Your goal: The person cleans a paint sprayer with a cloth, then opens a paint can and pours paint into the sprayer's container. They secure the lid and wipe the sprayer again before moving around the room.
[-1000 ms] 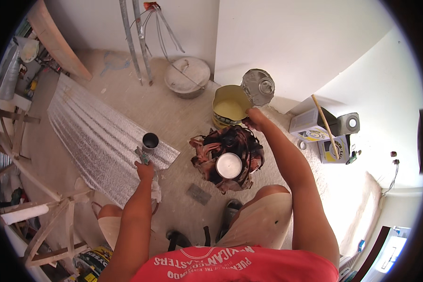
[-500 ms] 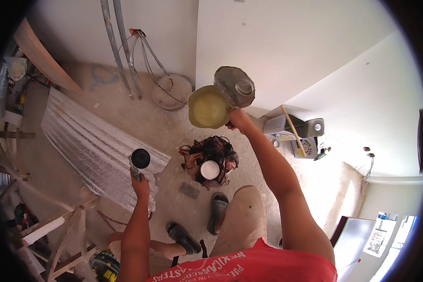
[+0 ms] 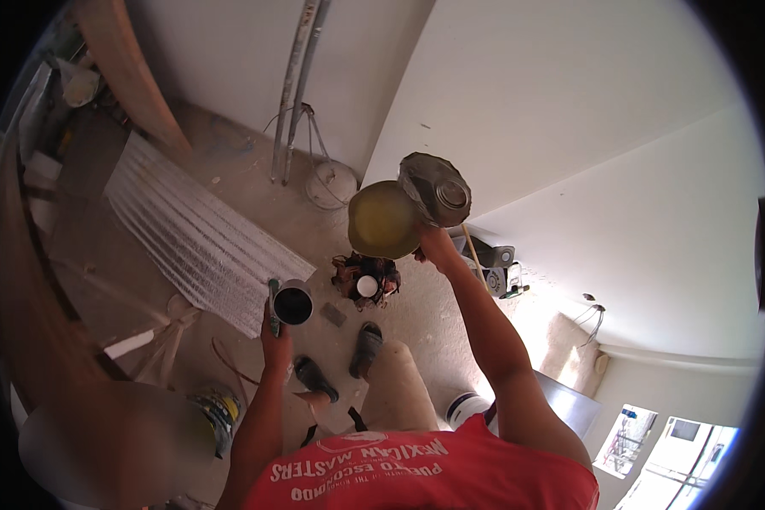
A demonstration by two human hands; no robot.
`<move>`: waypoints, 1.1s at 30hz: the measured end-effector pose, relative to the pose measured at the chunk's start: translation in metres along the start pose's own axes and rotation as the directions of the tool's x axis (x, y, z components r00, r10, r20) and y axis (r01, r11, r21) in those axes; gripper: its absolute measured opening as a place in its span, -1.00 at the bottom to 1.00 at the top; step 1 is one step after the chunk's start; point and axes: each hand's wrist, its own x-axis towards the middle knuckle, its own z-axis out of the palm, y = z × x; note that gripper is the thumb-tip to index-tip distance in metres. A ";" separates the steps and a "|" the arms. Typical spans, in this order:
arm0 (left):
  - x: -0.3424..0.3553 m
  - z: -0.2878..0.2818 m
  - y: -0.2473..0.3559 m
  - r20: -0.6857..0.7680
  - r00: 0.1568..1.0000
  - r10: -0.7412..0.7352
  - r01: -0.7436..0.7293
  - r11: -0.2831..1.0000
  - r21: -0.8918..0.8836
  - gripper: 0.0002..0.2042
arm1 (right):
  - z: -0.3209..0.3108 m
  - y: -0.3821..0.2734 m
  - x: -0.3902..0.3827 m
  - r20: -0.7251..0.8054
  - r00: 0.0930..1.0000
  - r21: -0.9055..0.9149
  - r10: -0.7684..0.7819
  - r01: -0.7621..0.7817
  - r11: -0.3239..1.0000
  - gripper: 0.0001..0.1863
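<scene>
In my left hand (image 3: 275,344) is a cup (image 3: 293,304) with a pale rim and a dark inside; a green strip, which may be its handle, shows along its left side. My right hand (image 3: 438,248), arm stretched forward, grips the near edge of a round vessel (image 3: 382,225) with a dull yellow inside. A grey metal disc with a raised ring, like a bent-back lid (image 3: 438,189), sticks up at the vessel's right. Beneath it on the floor lies a reddish-brown heap (image 3: 344,276) with a white round thing (image 3: 367,286) on it.
A silvery ribbed sheet (image 3: 204,229) lies to the left. Metal poles (image 3: 295,93) lean on the wall beside a round grey base (image 3: 331,184). Boxes (image 3: 489,274) and a stick stand by the right wall. A large brown shape (image 3: 47,280) fills the left edge, blurred at its lower end.
My view has turned and the floor things look smaller. The cup now tips its mouth more toward me. Both hands keep their hold. A blurred shape has come in at lower left.
</scene>
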 end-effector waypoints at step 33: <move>-0.555 -0.190 0.330 -0.791 0.565 -0.234 0.288 0.955 -0.077 -0.61 | 0.205 -0.147 -0.228 0.789 0.560 -0.533 0.252 0.419 0.735 -0.45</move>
